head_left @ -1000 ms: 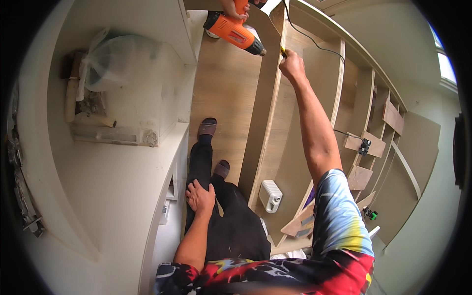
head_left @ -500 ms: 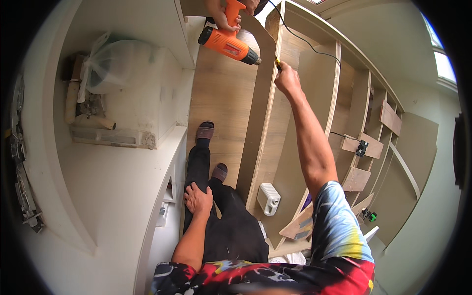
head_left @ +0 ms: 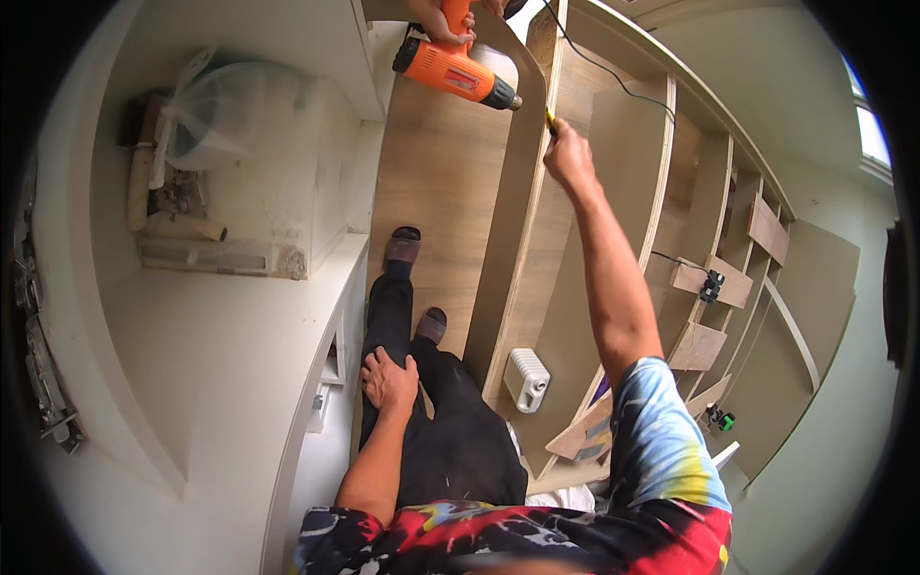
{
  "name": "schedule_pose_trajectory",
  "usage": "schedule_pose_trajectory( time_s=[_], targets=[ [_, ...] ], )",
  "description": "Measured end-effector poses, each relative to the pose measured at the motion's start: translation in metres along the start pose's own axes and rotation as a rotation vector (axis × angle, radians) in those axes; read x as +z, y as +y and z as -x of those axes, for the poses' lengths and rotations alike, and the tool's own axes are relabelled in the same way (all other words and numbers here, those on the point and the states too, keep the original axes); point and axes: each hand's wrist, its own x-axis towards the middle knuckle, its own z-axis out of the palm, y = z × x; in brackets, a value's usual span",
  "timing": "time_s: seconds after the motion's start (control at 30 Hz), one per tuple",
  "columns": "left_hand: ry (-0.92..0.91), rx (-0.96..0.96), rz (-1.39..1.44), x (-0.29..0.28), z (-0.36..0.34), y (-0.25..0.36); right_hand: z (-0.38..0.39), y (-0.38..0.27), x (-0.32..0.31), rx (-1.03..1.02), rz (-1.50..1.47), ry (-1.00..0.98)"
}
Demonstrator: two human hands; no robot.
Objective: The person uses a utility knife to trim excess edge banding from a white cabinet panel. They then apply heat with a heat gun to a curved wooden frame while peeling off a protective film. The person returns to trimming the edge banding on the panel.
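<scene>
My right hand (head_left: 572, 153) is stretched far forward, its fingers closed round a small yellow-and-black tool (head_left: 551, 120). The tool is at the edge of a long upright beige board (head_left: 517, 211); its tip is too small to make out. Just left of it, an orange heat gun (head_left: 455, 73) points its nozzle at the board's edge, apart from my hand. Another person's hand (head_left: 450, 27) grips the heat gun from the far side. My left hand (head_left: 390, 380) lies on my left leg with fingers spread, holding nothing.
On the right lies a large cabinet frame (head_left: 661, 182) with upright panels and small wood blocks (head_left: 697, 347). A black cable (head_left: 613, 84) crosses its far end. A white ribbed object (head_left: 527, 379) rests between panels. To my left is a white counter (head_left: 220, 355) with a bagged bundle (head_left: 216, 125).
The view has shifted slightly. My right hand has drawn a little nearer along the board's edge with the tool, away from the heat gun's nozzle. My left hand stays on my leg.
</scene>
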Motion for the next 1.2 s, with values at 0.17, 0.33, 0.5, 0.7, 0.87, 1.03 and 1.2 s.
schedule_pose_trajectory(
  time_s=[0.17, 0.33, 0.5, 0.7, 0.87, 1.03, 1.2],
  targets=[
    [-0.008, 0.022, 0.005, 0.001, 0.004, -0.002, 0.002, -0.001, 0.002, -0.029, 0.031, -0.015],
    [0.019, 0.012, 0.014, 0.001, -0.001, -0.002, 0.018, 0.004, 0.012, -0.036, -0.039, 0.073],
    [0.004, 0.032, -0.005, 0.002, 0.001, 0.001, 0.024, 0.005, 0.005, -0.093, -0.055, 0.054],
    [0.000, 0.022, -0.033, -0.005, -0.002, 0.014, 0.038, -0.015, -0.052, 0.069, -0.103, 0.004],
    [-0.001, 0.000, -0.038, -0.005, -0.004, 0.023, 0.002, -0.036, -0.123, 0.162, 0.168, -0.523],
    [0.028, 0.018, -0.048, -0.007, -0.004, 0.027, -0.023, -0.018, -0.115, -0.065, -0.032, 0.147],
    [0.006, -0.009, -0.042, -0.014, -0.008, 0.034, -0.098, 0.000, -0.063, -0.132, -0.053, 0.101]
  ],
)
